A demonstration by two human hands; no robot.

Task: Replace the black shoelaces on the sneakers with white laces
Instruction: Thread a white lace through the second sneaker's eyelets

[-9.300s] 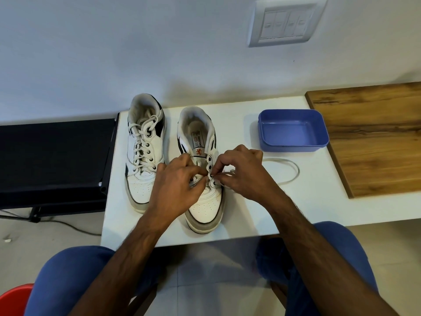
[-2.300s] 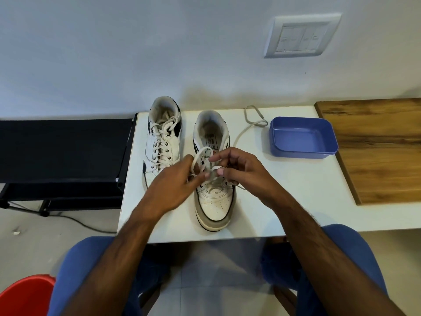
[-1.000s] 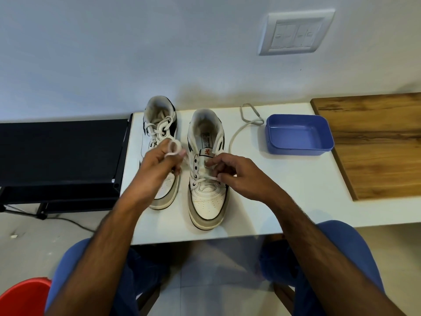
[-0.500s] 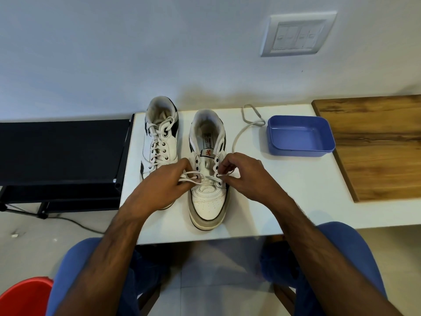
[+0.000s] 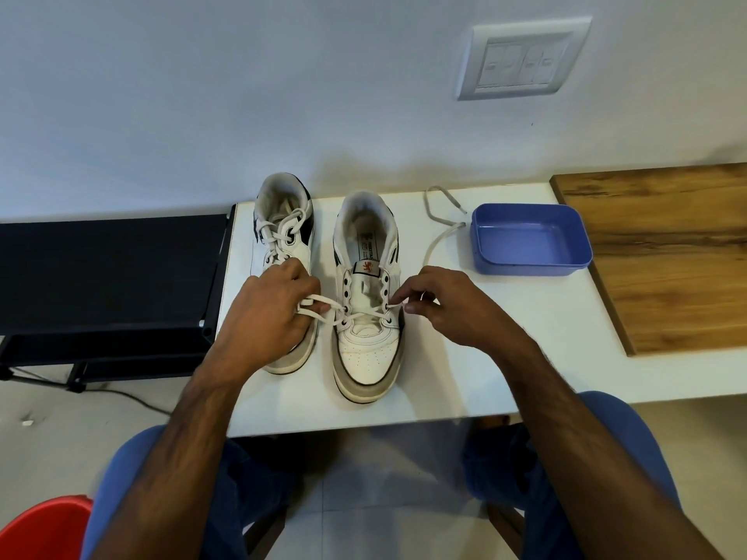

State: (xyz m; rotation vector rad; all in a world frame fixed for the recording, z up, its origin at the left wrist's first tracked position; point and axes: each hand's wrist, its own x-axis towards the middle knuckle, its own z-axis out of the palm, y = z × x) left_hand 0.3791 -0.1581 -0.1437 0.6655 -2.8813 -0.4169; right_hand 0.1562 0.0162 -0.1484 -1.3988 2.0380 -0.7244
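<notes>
Head view: the right sneaker (image 5: 368, 317) sits at table centre with its white lace (image 5: 366, 315) crossed through the lowest eyelets. The left hand (image 5: 269, 313) at nine o'clock and the right hand (image 5: 444, 305) at three each pinch a lace end. Lacing has barely started; next, each end must cross up to the next empty eyelet.

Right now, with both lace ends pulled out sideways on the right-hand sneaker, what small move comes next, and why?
Probably cross the end pinched by the left hand over the tongue and feed it into the next open eyelet. The white lace crosses only the lowest eyelets of the right sneaker; the upper ones are empty. The right hand pinches the other end taut, and slack trails toward the blue tray.
</notes>
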